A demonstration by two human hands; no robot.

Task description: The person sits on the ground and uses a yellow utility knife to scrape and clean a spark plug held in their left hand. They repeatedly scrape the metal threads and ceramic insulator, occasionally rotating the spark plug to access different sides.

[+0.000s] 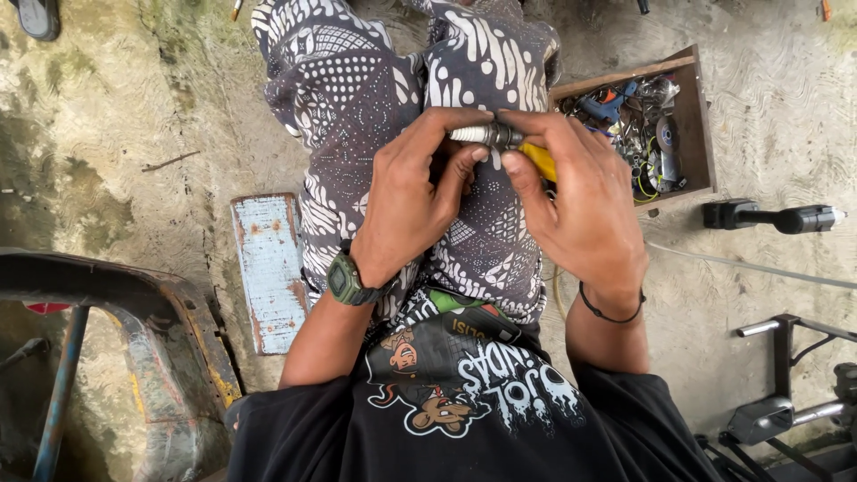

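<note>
I sit on a low seat with patterned trousers [357, 80] below my hands. My left hand [415, 192] pinches the pale end of a small metal spark-plug-like part [485, 135] between thumb and fingers. My right hand [576, 192] grips the other end of that part together with a yellow-handled tool [541, 159], most of it hidden under the fingers. A green watch sits on my left wrist and a black band on my right.
An open wooden box [692, 107] of mixed tools and parts stands at the right. A black power tool [772, 217] lies beside it on the concrete. A rusty white metal plate [270, 268] lies left, a rusted frame [152, 330] lower left, metal stands [786, 393] lower right.
</note>
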